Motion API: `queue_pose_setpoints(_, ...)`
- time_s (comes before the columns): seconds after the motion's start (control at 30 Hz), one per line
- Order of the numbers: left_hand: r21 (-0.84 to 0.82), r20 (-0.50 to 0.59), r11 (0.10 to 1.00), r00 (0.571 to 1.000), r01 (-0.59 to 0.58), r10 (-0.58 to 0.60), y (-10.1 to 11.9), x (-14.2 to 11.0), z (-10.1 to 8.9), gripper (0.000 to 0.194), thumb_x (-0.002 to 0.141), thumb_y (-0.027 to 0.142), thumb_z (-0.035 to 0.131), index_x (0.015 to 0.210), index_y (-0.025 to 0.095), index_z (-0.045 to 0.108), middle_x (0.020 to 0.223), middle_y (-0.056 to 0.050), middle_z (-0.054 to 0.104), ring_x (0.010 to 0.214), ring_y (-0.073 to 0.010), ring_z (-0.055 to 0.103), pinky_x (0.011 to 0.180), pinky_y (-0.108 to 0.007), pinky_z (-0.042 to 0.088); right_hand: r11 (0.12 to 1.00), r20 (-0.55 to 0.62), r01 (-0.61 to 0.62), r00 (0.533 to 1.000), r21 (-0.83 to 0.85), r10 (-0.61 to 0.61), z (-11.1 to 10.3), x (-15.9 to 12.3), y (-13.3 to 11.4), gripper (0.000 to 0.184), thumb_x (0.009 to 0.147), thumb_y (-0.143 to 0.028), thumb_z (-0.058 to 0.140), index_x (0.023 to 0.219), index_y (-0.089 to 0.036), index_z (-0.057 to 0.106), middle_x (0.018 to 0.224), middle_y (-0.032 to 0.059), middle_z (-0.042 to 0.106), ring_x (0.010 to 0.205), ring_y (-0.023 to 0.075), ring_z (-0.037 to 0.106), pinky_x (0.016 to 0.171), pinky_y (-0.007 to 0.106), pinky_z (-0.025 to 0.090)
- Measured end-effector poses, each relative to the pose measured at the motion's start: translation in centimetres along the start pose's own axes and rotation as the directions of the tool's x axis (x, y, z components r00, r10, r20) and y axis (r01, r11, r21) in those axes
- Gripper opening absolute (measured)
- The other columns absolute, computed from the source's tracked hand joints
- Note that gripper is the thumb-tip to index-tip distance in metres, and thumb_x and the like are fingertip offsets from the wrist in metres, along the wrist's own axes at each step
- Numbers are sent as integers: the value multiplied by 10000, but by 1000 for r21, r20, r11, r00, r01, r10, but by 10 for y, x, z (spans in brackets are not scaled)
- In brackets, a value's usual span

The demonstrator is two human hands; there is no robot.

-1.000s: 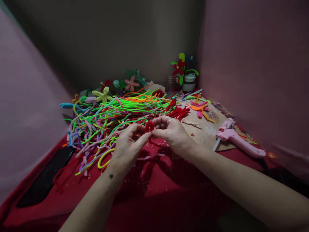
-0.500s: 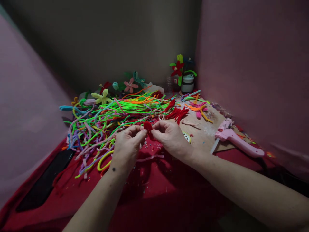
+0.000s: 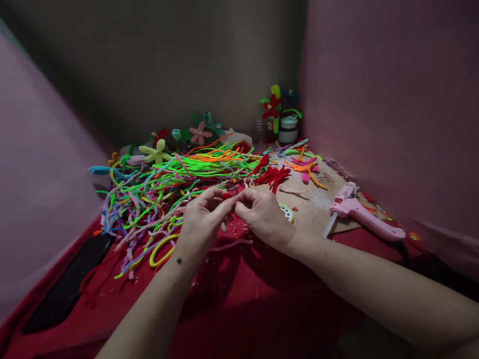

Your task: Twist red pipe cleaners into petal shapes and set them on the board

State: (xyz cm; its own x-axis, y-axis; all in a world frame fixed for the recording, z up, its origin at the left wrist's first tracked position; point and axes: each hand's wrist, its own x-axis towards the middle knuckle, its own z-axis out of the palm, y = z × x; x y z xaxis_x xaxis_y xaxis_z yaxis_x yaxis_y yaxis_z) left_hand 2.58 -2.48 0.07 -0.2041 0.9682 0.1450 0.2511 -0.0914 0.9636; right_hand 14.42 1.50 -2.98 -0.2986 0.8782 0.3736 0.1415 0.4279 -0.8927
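Between the fingertips of my left hand (image 3: 202,214) is a small red pipe cleaner piece (image 3: 226,196), mostly covered by the fingers. My right hand (image 3: 262,214) meets it from the other side, thumb and forefinger pinched together at the piece's edge. Both hands are closed and held close together above the red cloth (image 3: 239,279). Just behind them lies a bundle of red pipe cleaner pieces (image 3: 275,175). A round yellow-rimmed disc with holes (image 3: 286,213) shows beside my right hand.
A heap of colourful pipe cleaners (image 3: 209,164) spreads behind and left. Rightward, a pink glue gun (image 3: 368,214) rests at the edge of a cardboard sheet (image 3: 318,204). A black flat object (image 3: 67,284) lies at left. Pipe cleaner flowers (image 3: 156,151) and a lidded cup (image 3: 288,129) stand behind.
The red piece was an open loop, then turned and folded flatter; now the fingers cover most of it. My hands have drawn closer together, uncovering the round disc.
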Motion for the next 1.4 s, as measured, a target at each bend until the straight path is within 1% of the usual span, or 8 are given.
queue_pose_setpoints(0.33,64,47,998,998,28,-31,4,7,-5,99,673,204,635,640,142,565,484,36,530,388,-51,416,376,-169,309,997,-20,1,1000,-73,-3,0,3,0,105,710,-147,487,666,-156,582,621,10,577,579,104,489,583,246,362)
queue_pose_setpoints(0.53,56,39,998,999,32,-34,1,13,-10,116,646,248,656,645,147,600,452,46,502,371,-51,396,366,-170,281,998,64,-31,998,59,27,1,5,4,125,726,-189,532,610,-152,556,593,-13,543,578,91,467,572,232,360)
queue_pose_setpoints(0.7,3,74,999,996,48,-48,-11,17,-19,143,602,261,708,646,143,640,482,31,535,414,-61,427,406,-179,300,948,177,-182,974,261,138,0,7,5,156,718,-193,547,572,-143,527,532,-39,476,512,71,409,519,222,330)
queue_pose_setpoints(0.87,-118,71,992,997,35,-27,-20,17,-23,130,599,221,729,661,150,639,522,40,524,448,-51,428,435,-178,313,955,263,-185,957,230,122,-2,6,4,211,736,-276,552,576,-141,527,509,-59,390,485,56,316,483,222,253)
queue_pose_setpoints(0.97,-125,105,992,994,6,7,-18,16,-24,165,622,222,720,764,169,655,574,44,532,468,-44,428,447,-173,315,955,281,-216,947,202,155,-2,5,3,240,731,-285,551,542,-148,495,479,-64,359,463,52,285,462,223,229)
queue_pose_setpoints(1.07,-87,131,996,991,-24,35,-15,15,-24,190,658,248,696,831,182,653,599,45,531,469,-39,411,441,-166,298,955,296,-231,940,185,170,-2,5,2,242,724,-266,542,522,-154,469,465,-63,359,449,52,291,446,223,225)
queue_pose_setpoints(1.2,44,126,999,992,-27,21,-13,16,-25,141,682,287,664,717,164,605,546,52,491,449,-44,381,426,-169,274,965,316,-233,931,121,185,-3,5,1,224,710,-265,553,528,-146,499,462,-61,354,442,48,287,434,218,219)
queue_pose_setpoints(1.4,285,100,950,989,-131,106,-12,16,-24,126,704,279,615,689,156,591,540,51,475,485,-59,368,444,-177,279,952,342,-291,908,101,241,-1,5,4,201,700,-292,560,572,-144,517,469,-54,391,430,50,320,416,209,223)
